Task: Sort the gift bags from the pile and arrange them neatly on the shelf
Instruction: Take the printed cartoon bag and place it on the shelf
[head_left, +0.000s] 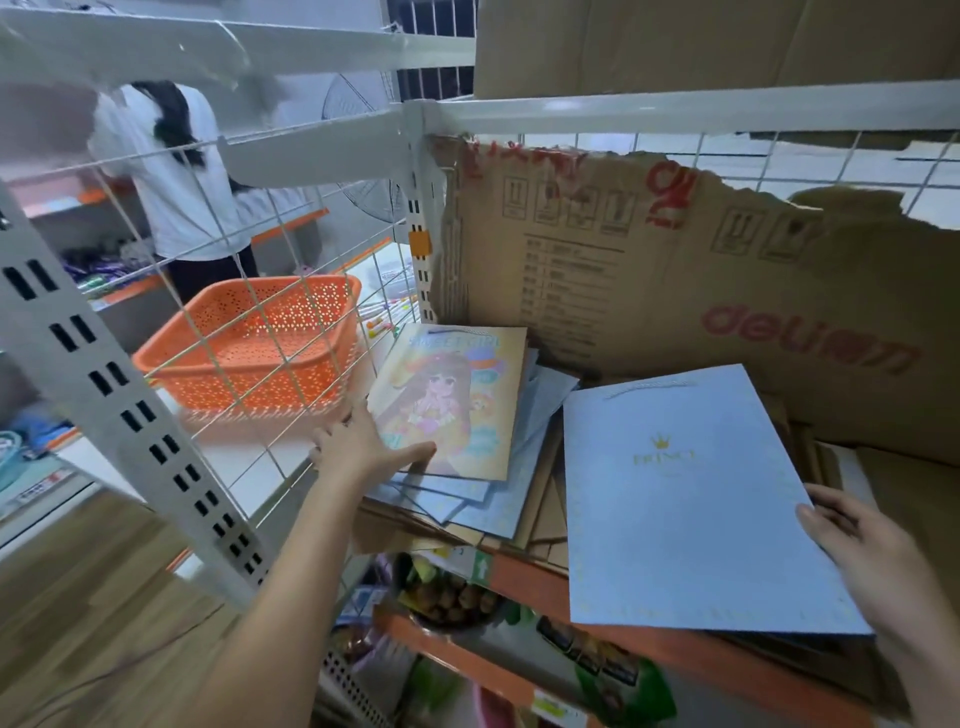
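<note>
Gripping blue gift bag (691, 499) by lower right edge: right hand (857, 551), fingers curled round edge, bag flat above shelf (524, 577) front lip. Left hand (358, 447) on cartoon-girl gift bag (452, 400), thumb lying on its face, other fingers at its left edge; grip unclear. That bag tops pile of flat bags (498, 499) beside cardboard sheet (675, 270). Orange basket (254, 343) behind wire mesh, left.

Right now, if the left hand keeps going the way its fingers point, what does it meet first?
The left hand already touches the cartoon-girl gift bag; pushing on, it would likely slide across that bag toward the cardboard sheet behind, though depth is unclear.
</note>
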